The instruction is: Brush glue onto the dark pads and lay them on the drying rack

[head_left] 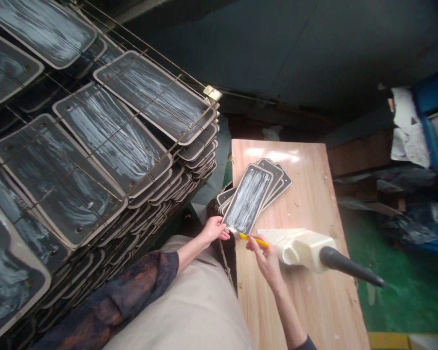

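Note:
My left hand (214,228) grips the near end of a dark rectangular panel (248,197) smeared with white paste; this panel tops a fanned stack of like panels (279,181) on a wooden table (314,291). In my right hand (264,255) I pinch a yellow-handled brush (253,238), whose tip touches the top panel's near edge. A cream plastic jug (301,248) with a dark handle (350,267) lies on its side just right of my right hand.
A wire rack (95,146) at the left holds many layers of paste-coated panels. Beyond the table's right edge are a green floor (397,287), cardboard and blue crates (432,116). My lap in light cloth fills the lower centre.

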